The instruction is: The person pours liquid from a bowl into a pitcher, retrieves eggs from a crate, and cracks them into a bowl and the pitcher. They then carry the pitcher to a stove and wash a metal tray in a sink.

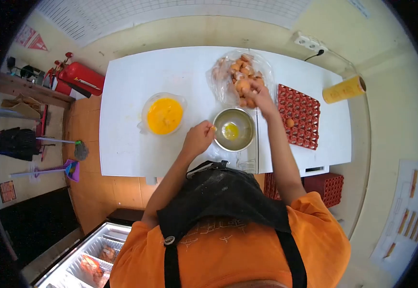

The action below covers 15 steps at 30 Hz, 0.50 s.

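A steel bowl (217,139) holds clear egg white and some yellow yolk. Beside its left rim is my left hand (200,138), fingers pinched, with a small yellowish bit at the fingertips that I cannot make out. My right hand (261,97) reaches over a clear plastic bag (217,79) full of brown eggshells (246,66). Its fingers close around a brown eggshell (242,86), slightly blurred. Left of the bowl stands a clear plastic jug (144,126) of beaten-looking yellow egg (165,116). One brown egg (289,123) sits in the red egg tray (310,109) at the right.
A yellow roll (343,90) lies at the right end of the white table (127,153). Behind it, a plug sits in a wall socket (310,42). More red egg trays (328,188) are below the table. A fire extinguisher (81,77) stands left.
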Available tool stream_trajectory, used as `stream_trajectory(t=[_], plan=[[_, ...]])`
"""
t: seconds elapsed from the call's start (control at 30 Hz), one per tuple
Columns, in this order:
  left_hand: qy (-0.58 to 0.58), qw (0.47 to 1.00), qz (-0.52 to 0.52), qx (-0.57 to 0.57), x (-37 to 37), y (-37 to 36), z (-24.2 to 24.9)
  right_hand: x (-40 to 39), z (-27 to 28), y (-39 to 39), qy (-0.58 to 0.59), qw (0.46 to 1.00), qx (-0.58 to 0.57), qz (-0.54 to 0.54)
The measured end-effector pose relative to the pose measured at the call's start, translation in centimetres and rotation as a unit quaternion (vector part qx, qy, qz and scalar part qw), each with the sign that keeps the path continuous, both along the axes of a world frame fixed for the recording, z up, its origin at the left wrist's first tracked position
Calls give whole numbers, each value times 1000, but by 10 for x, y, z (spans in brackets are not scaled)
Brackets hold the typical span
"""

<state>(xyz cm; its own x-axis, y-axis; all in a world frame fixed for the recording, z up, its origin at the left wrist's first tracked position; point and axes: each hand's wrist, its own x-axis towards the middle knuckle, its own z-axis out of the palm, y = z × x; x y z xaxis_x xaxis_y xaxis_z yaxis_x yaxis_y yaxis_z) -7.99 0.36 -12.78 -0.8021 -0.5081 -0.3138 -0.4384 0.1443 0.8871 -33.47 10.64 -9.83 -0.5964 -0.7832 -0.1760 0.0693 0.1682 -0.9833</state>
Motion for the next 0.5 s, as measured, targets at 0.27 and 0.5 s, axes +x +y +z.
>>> stream_trajectory(t=[0.27,0.5], plan=[[41,961,-104,-254,-174,-30,0,-82,-40,25,236,852,450,-130],[-52,888,-155,-431,-232,-35,-34,-51,-99,40,239,839,475,-116]])
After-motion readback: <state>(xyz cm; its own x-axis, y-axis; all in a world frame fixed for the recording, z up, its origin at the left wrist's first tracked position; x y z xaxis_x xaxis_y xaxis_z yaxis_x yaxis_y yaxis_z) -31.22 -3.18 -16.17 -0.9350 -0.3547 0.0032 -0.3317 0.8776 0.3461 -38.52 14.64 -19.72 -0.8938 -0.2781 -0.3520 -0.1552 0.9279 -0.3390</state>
